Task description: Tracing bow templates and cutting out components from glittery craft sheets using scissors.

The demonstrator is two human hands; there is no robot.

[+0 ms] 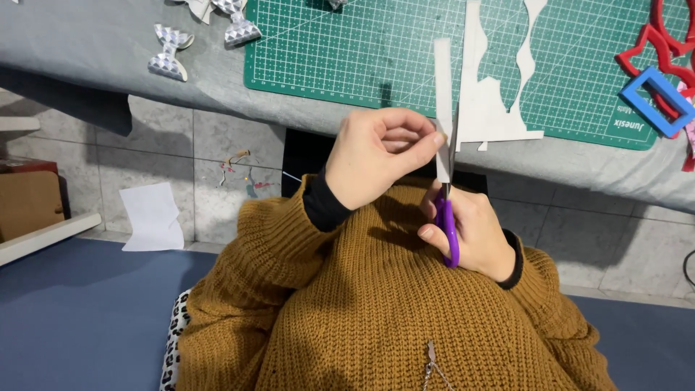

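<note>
White paper strip (443, 80) stands upright in front of the chest, pinched between thumb and fingers of the left hand (376, 156) near its lower half. Right hand (470, 232) is closed through the purple-handled scissors (449, 217); blades point up along the strip's right edge. Can't tell how far the blades are parted, since they sit edge-on to the camera.

Notes for doing this cut well, my read:
- Cut runs lengthwise, so feed the strip into the blades with the left hand and don't chase it with the scissors.
- Keep the pinch just beside the cut line, fingertips clear of the blade path. The thumb looks close.
- Use long strokes from deep in the blades and don't snap the tips shut; that leaves nicks.
- The free top of the strip is unsupported and may flop. Hold it taut and vertical.

Surroundings: green cutting mat (347, 51) lies on the grey worktop (94, 43), well apart from the hands. White paper offcuts (492, 108) lie on the mat's near edge, behind the strip. Silver patterned bow shapes (170, 54) sit at the worktop's left. Red stencil frames (662, 43) and a blue rectangular frame (655, 101) are at the right. Loose white sheet (152, 217) lies on the tiled floor (217, 145) below. Mustard knit sweater (376, 304) fills the lower view.
</note>
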